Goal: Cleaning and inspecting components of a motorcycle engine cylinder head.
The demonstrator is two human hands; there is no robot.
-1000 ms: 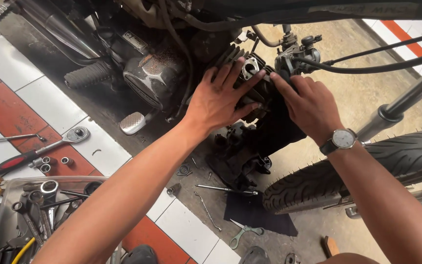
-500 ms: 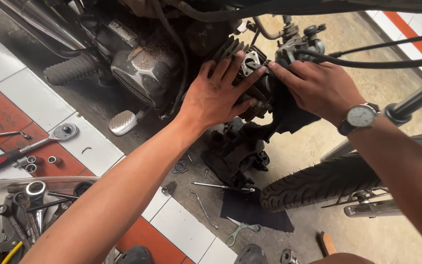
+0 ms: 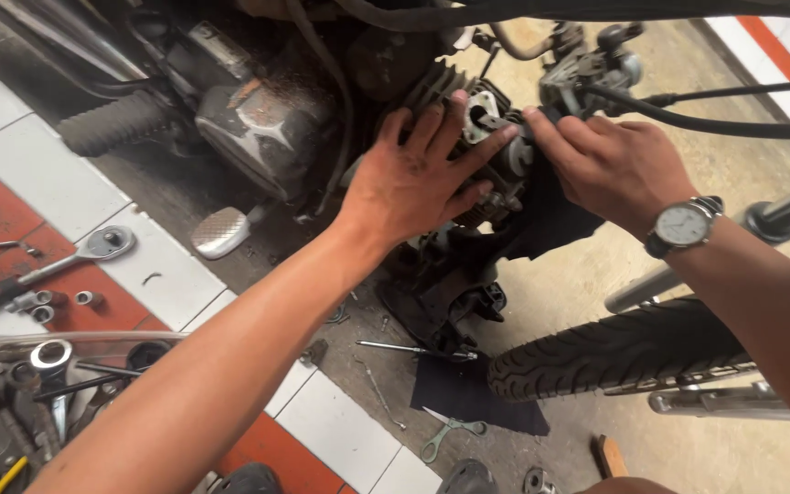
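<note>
Item: finned engine cylinder of a motorcycle, mounted in the frame above the front tyre. We lay our left hand flat over its fins, fingers spread, gripping nothing. Our right hand, wristwatch on its wrist, pinches a small part at the cylinder's port; we cannot tell what it is.

Container: clear plastic tray at lower left on the tiled floor, holding sockets, wrenches and loose steel tools in a jumble.

Loose on the floor: ratchet wrench, three small sockets, pliers, a black cloth.
</note>
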